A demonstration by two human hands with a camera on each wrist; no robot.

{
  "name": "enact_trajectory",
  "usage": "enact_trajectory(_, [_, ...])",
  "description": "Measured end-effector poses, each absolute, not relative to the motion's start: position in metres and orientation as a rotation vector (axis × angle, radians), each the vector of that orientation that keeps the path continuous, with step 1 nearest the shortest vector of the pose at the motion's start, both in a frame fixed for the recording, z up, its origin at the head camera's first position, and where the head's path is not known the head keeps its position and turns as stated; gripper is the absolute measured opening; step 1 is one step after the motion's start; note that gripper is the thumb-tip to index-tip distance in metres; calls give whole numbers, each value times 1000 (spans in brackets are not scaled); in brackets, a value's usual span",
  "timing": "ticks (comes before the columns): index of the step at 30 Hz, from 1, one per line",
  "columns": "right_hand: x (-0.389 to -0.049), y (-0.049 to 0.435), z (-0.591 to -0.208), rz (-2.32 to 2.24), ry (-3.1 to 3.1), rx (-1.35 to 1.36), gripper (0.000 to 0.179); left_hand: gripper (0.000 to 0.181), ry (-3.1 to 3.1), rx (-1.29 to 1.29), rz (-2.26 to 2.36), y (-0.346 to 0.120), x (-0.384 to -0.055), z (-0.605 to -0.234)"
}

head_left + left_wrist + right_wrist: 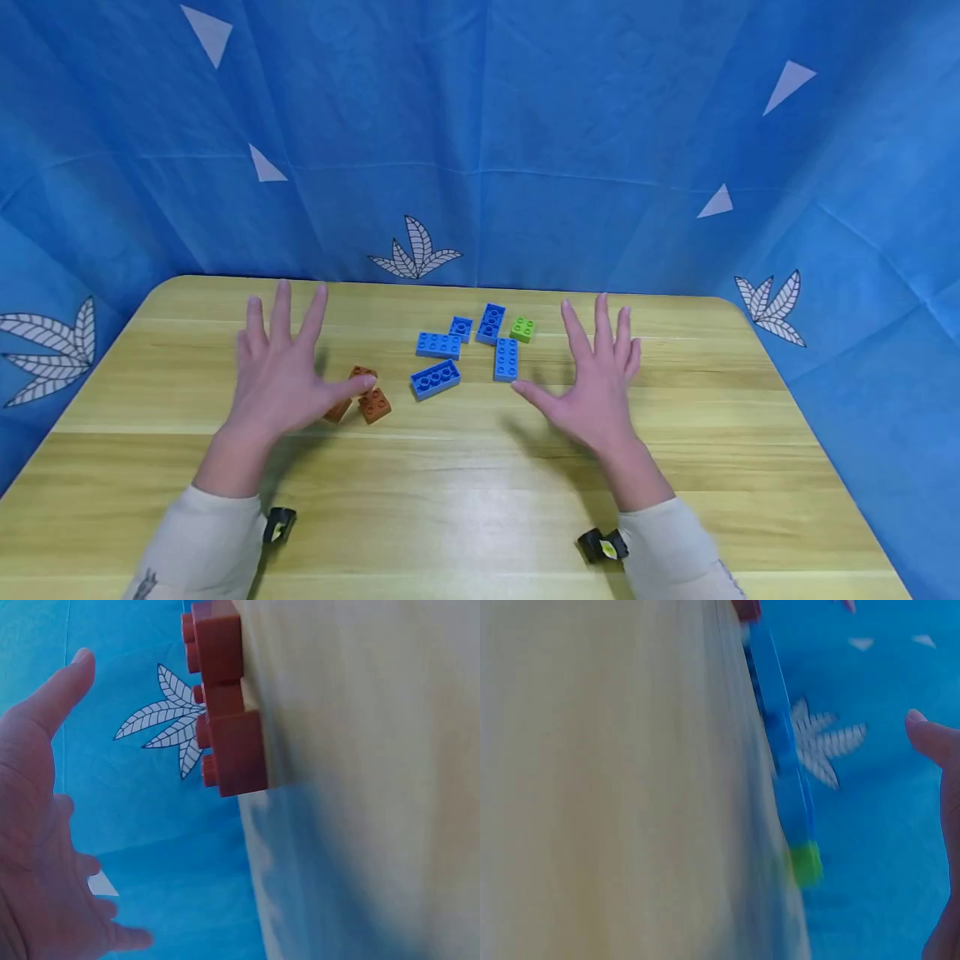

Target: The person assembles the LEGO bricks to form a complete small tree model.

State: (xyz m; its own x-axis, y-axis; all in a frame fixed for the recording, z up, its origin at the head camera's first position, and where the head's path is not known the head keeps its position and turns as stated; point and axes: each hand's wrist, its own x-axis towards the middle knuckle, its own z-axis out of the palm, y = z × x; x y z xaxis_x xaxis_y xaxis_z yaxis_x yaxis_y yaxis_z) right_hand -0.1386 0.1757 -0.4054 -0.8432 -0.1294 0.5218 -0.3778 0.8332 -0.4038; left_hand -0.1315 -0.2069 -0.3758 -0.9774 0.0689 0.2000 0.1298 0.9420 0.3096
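Observation:
My left hand [277, 379] is held above the table with its fingers spread, holding nothing. Just under its thumb lie several brown building bricks [374, 406], partly hidden by the hand; in the left wrist view the brown bricks [229, 645] stand in a row, studs to the left. Spread likewise and holding nothing, my right hand [600, 396] hovers right of the blue bricks. Its thumb tip appears beside a studs-up blue brick [506, 360]. Another blue brick [435, 380] lies with its hollow side showing. A small green brick [522, 330] sits at the back right of the group.
More blue bricks, one long [438, 345] and one small [461, 328], lie mid-table, with a hollow-side-up blue brick [491, 323] behind. Under everything is a light wooden table [465, 517] with rounded back corners. A blue patterned cloth [480, 125] hangs behind and at both sides.

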Motion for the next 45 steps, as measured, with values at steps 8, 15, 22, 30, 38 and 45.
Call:
enact_trajectory(8, [-129, 134, -422, 1206, -2434, 637, 94, 128, -2901, -113, -785, -212, -123, -384])
enact_trajectory(15, [-119, 94, -434, 1709, -2323, 848, 74, 117, -2979, -41, -933, -214, -118, -387])
enact_trajectory(22, [-113, 57, -436, 1822, -2480, 904, 65, 98, -3099, -63, -998, -221, -115, -393])
enact_trajectory(30, [-118, 28, -441, 1716, -2601, 946, 46, 62, -3119, -135, -999, -224, -115, -399])
enact_trajectory(38, [-132, 18, -442, 1513, -2683, 850, 47, 43, -3073, -177, -1027, -223, -116, -401])
enact_trajectory(45, [-140, 11, -442, 1217, -2776, 828, 52, 39, -3043, -248, -1112, -218, -118, -403])
